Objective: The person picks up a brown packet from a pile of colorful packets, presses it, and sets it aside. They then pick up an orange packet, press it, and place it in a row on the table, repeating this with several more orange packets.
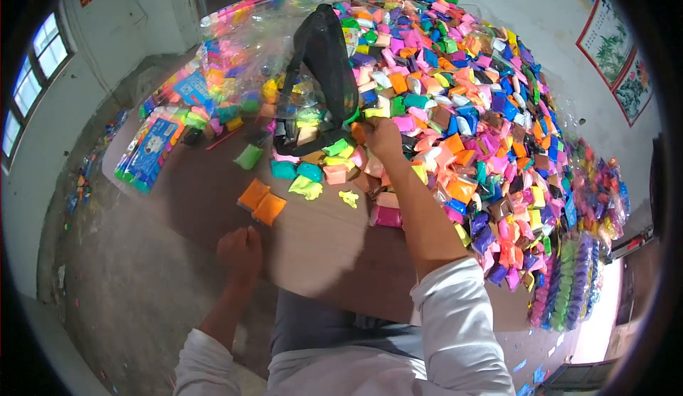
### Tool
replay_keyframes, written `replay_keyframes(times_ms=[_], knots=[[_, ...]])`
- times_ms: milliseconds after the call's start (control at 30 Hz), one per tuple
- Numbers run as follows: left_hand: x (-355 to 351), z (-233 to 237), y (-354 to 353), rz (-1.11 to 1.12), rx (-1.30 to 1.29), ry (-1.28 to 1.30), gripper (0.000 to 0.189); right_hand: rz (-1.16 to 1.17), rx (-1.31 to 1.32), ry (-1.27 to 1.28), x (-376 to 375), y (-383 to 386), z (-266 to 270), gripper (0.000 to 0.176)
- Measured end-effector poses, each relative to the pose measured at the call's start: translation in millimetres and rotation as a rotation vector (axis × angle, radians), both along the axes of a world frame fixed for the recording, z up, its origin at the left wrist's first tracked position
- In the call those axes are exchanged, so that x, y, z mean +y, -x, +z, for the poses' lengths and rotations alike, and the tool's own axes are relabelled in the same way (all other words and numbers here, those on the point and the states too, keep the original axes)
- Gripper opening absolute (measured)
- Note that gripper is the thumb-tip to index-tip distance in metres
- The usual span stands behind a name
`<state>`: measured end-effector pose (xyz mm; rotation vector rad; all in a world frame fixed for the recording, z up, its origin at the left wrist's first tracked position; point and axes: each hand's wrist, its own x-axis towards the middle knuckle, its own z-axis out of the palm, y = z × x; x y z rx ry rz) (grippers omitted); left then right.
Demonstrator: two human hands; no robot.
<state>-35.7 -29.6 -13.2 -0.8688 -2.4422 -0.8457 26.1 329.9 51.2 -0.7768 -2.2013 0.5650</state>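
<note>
My right hand (383, 138) reaches to the near edge of a big pile of small coloured packets (455, 111), its fingers closed at an orange packet (359, 133) beside a black mesh bag (327, 69). My left hand (240, 246) is held closed near the table's front edge, with nothing visible in it. Just beyond it, two orange packets (262, 202) lie together on the brown table (320, 246). Yellow-green pieces (306, 187), teal packets (284, 170) and a magenta packet (386, 217) rest between the hands and the pile.
Blue-labelled packs (153, 150) lie at the table's left end, beside clear plastic bags (249, 40). Strips of wrapped packets (567, 282) hang at the right edge. Small scraps are scattered on the floor (142, 275). A window (50, 47) is at the left.
</note>
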Motion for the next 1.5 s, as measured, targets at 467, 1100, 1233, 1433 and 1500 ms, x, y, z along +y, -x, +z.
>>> replay_keyframes(times_ms=[467,1100,1233,1433,1500], knots=[[0.4,3.9,-4.6,0.009,-0.041,0.008,0.031,0.162,0.242,0.729,20.5,-9.0,1.7,0.016],[92.0,26.4,-149.8,-0.814,-0.815,-0.126,0.036,0.384,0.395,1.099,-170.4,-218.8,-36.3,0.028],[87.7,19.9,-154.4,-0.828,-0.821,-0.115,0.032,0.318,0.383,1.05,-174.9,-224.8,-41.3,0.028],[82.5,29.7,-157.9,-0.864,-0.94,-0.151,0.023,0.287,0.516,1.143,-182.2,-227.3,-51.0,0.027],[82.6,34.0,-156.2,-0.899,-0.97,-0.146,0.022,0.304,0.535,0.995,-183.0,-225.9,-50.8,0.026]])
